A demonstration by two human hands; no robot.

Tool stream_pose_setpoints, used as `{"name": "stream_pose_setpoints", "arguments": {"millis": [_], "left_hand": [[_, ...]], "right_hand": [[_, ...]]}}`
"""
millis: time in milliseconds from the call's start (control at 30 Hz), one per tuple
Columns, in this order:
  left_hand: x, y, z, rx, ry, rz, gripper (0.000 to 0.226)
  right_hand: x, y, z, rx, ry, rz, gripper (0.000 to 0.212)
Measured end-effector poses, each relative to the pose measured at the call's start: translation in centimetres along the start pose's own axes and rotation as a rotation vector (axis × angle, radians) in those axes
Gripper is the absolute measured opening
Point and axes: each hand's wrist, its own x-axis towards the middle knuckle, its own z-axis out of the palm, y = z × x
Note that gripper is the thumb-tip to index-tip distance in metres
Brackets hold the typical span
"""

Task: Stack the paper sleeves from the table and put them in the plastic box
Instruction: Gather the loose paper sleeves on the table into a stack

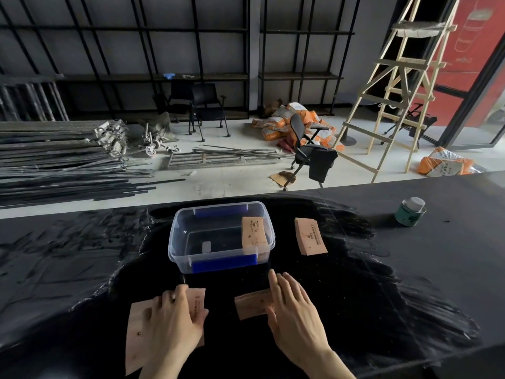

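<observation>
A clear plastic box (175, 239) with blue clips stands mid-table; a stack of brown paper sleeves (253, 236) lies inside it at its right end. Another small stack of sleeves (310, 236) lies on the table just right of the box. My left hand (170, 321) rests flat on a pile of sleeves (138, 329) near the front edge, fingers curled over its top. My right hand (292, 305) lies flat, fingers spread, on a further sleeve pile (251, 303) in front of the box.
The table (410, 269) is black with a scuffed, smeared surface. A green can with a white cap (410, 212) stands at the far right. Beyond the table's far edge is a floor with chairs, metal bars, sacks and a wooden ladder.
</observation>
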Motion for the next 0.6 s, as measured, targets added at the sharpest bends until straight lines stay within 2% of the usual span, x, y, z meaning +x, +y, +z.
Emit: {"name": "stream_pose_setpoints", "arguments": {"millis": [67, 133, 233, 333, 467, 600], "left_hand": [[0.3, 0.4, -0.2, -0.09, -0.028, -0.012, 0.072], [0.6, 0.4, -0.3, -0.289, -0.015, -0.011, 0.068], [0.9, 1.0, -1.1, -0.511, 0.061, 0.131, 0.06], [0.9, 3.4, -2.3, -0.539, 0.08, 0.336, 0.045], [0.2, 7.3, -1.9, -0.535, -0.084, 0.527, 0.027], [-0.8, 8.8, -1.0, -0.559, -0.18, 0.555, 0.043]], "right_hand": [[0.1, -0.2, 0.3, -0.006, 0.002, 0.003, 0.07], [0.2, -0.2, 0.3, -0.018, 0.004, -0.003, 0.069], [0.2, -0.3, 0.4, -0.02, 0.006, 0.005, 0.069], [0.0, -0.4, 0.7, -0.032, 0.006, 0.011, 0.069], [-0.3, -0.3, 1.1, -0.04, 0.057, -0.014, 0.074], [-0.5, -0.7, 0.5, 0.009, 0.149, -0.049, 0.093]]}}
